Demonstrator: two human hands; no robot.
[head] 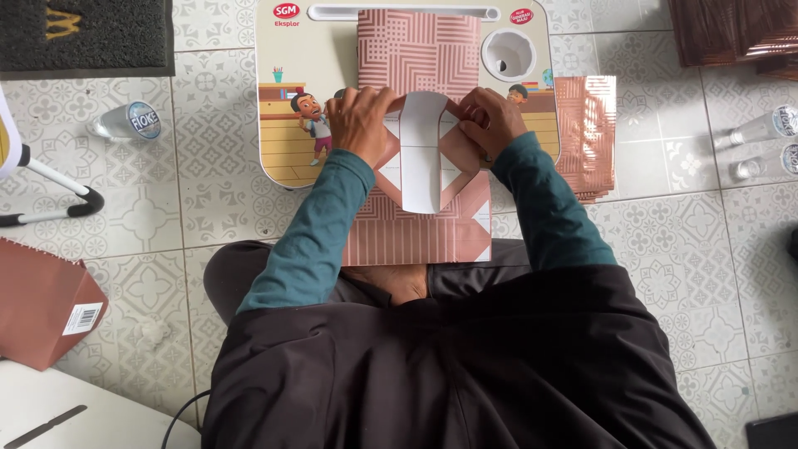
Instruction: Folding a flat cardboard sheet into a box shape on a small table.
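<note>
On tiled floor (pixel 665 274), left hand (pixel 359 116) and right hand (pixel 490 120) pinch paper bag (pixel 420 150) (bottle (pixel 129 120) aside)

Patterned grey floor tiles (pixel 150 216), dark doormat (pixel 83 33)

Paper bag (pixel 420 75) lies on lap desk (pixel 287 125), stack (pixel 586 133) right.

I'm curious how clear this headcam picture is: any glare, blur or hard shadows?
Head view: soft, even daylight with only faint shadows under the left hand and right hand; the brown striped paper bag and patterned grey floor tiles look sharp; mild sheen on the stack of glossy brown sheets; tile lines bend slightly near the edges.
</note>
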